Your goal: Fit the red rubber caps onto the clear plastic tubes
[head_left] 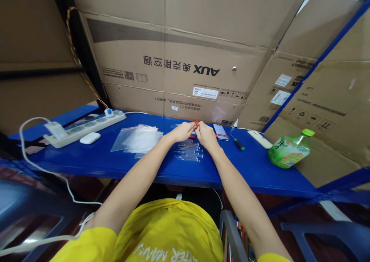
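Pinching a small red piece (196, 123) between the fingertips of both hands, left hand (182, 131) and right hand (206, 135) meeting fingers closed around it just above the far middle of the blue table (254, 169). Directly beneath the hands, a row of clear thin tubes (188, 152) lying side by side. Left of those, a stack of clear plastic bags (138, 138), then a white case (89, 138) and a power strip (86, 126). To the right, a green-handled screwdriver (238, 143) and a green bottle (289, 149) on its side.
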A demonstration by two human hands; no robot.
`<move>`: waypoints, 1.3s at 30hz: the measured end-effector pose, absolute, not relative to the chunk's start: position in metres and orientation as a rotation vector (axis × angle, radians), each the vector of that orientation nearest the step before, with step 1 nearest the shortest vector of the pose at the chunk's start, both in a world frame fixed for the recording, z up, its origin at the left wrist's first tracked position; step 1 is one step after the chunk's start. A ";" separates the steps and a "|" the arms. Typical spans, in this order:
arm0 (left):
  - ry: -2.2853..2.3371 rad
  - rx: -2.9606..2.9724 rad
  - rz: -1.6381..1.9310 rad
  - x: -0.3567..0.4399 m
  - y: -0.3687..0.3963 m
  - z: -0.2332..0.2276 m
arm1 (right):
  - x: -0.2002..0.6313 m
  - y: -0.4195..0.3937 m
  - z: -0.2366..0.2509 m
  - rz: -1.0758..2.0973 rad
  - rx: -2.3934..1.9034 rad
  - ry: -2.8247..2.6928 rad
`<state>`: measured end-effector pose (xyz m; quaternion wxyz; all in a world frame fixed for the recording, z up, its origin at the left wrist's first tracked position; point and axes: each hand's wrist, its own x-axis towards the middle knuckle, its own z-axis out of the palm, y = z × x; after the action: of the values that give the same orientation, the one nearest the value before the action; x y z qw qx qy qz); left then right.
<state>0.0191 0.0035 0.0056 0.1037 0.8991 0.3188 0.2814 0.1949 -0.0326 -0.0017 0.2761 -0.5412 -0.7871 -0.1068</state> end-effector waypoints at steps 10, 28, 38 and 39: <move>0.927 2.525 0.899 0.012 0.003 0.010 | 0.191 -0.031 -0.002 0.010 -1.360 -1.989; 0.441 1.809 1.123 0.031 -0.023 0.024 | 0.180 -0.053 0.022 1.450 -0.383 -1.203; 0.823 2.166 1.322 0.021 -0.012 0.021 | 0.227 -0.026 0.024 0.900 -0.703 -1.212; 0.910 2.304 1.234 0.018 -0.010 0.019 | 0.233 -0.023 0.021 0.734 -0.844 -1.304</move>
<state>0.0178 -0.0098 0.0193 0.1861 0.8179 0.3231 0.4381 0.2333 -0.0231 0.0207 0.6531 -0.3722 -0.5747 0.3235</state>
